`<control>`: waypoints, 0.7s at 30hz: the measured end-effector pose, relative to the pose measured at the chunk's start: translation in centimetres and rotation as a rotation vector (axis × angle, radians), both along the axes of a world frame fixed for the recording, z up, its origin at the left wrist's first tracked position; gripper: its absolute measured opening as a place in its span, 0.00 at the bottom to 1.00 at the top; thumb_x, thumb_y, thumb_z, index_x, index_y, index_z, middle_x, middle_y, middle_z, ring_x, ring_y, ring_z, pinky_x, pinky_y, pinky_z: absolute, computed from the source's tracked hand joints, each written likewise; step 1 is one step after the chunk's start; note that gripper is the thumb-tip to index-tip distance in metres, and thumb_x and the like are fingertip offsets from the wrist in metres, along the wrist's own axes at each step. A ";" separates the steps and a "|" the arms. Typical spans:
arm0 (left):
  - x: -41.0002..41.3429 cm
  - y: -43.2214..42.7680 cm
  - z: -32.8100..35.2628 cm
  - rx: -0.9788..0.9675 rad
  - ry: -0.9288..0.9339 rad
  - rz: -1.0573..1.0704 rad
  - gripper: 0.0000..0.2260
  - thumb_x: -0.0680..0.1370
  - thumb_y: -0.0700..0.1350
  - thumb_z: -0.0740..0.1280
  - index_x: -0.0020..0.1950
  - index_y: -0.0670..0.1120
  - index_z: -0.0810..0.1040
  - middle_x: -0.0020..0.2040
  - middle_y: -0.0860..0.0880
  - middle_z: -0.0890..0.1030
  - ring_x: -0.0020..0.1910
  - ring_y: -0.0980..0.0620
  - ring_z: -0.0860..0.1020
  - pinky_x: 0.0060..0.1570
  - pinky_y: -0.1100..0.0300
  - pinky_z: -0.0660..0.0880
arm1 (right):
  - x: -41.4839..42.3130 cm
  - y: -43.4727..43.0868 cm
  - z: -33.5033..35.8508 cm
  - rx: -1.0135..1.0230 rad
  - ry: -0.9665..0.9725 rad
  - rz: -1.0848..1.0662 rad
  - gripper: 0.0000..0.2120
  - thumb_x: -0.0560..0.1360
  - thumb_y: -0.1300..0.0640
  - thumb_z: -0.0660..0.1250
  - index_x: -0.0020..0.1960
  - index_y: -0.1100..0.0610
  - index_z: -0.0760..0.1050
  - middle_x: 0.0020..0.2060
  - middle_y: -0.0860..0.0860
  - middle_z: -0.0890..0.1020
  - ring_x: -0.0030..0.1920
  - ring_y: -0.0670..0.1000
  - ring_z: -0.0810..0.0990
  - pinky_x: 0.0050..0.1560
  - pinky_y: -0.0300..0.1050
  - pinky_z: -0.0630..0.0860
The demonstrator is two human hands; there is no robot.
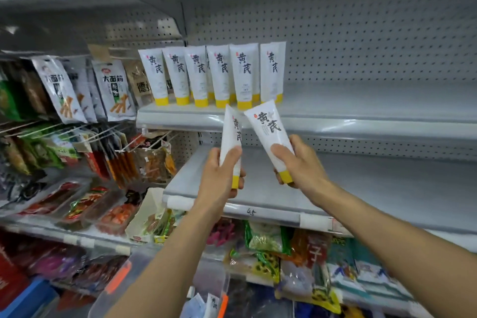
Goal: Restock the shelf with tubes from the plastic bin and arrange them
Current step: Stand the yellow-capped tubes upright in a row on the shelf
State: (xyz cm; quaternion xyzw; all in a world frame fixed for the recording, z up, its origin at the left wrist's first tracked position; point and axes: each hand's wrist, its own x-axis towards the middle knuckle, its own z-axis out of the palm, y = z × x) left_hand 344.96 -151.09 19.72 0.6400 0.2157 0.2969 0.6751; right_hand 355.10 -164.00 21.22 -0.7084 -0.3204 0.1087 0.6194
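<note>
Tubes [211,75] line the left end of the shelf [361,125]. Just below the shelf, the left hand [219,178] grips a spare tube [230,134] and the right hand [302,168] grips a second tube [268,128]. The shelf's right side likely still needs filling.

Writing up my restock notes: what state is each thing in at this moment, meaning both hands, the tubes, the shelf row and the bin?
Left hand: grips the left tube, cap down, nearly upright.
Right hand: grips the right tube, cap down, tilted left.
Shelf row: tubes standing on their yellow caps, side by side.
Bin: open on top, contents blurred.
</note>
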 end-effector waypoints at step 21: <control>9.4 0.9 6.3 0.246 -0.091 0.044 0.16 0.78 0.50 0.65 0.60 0.49 0.63 0.48 0.51 0.74 0.41 0.49 0.74 0.40 0.52 0.72 | 15.0 2.7 8.8 -0.200 -0.291 -0.287 0.23 0.71 0.59 0.71 0.63 0.60 0.67 0.55 0.54 0.78 0.54 0.55 0.78 0.57 0.53 0.76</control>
